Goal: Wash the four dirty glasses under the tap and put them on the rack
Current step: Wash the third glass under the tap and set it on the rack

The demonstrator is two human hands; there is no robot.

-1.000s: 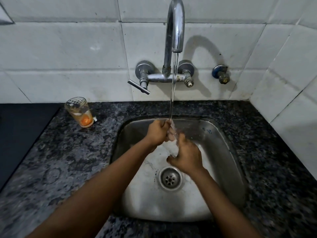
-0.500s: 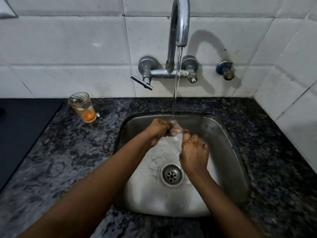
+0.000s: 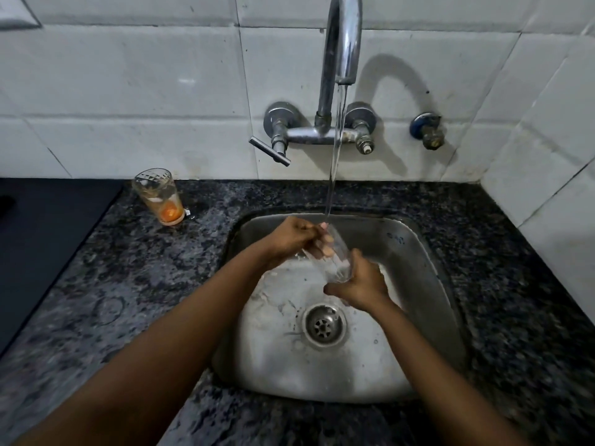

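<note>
A clear glass [image 3: 338,257] is tilted over the steel sink [image 3: 421,284], right under the water stream from the chrome tap [image 3: 343,43]. My left hand [image 3: 291,238] has its fingers curled in at the glass's upper end. My right hand [image 3: 360,286] grips the glass's lower end from beneath. A second glass [image 3: 159,196] with orange residue at its bottom stands upright on the dark granite counter [image 3: 128,284], left of the sink. No rack is in view.
The sink drain [image 3: 324,326] lies below my right hand. A lever handle [image 3: 269,151] sticks out left of the tap. A small valve [image 3: 428,132] is on the white tiled wall at right. A black surface [image 3: 42,239] borders the counter's left side.
My right hand has shifted from on top of the glass to cupping its lower end, and the glass now shows clearly between both hands. The view tilted slightly downward.
</note>
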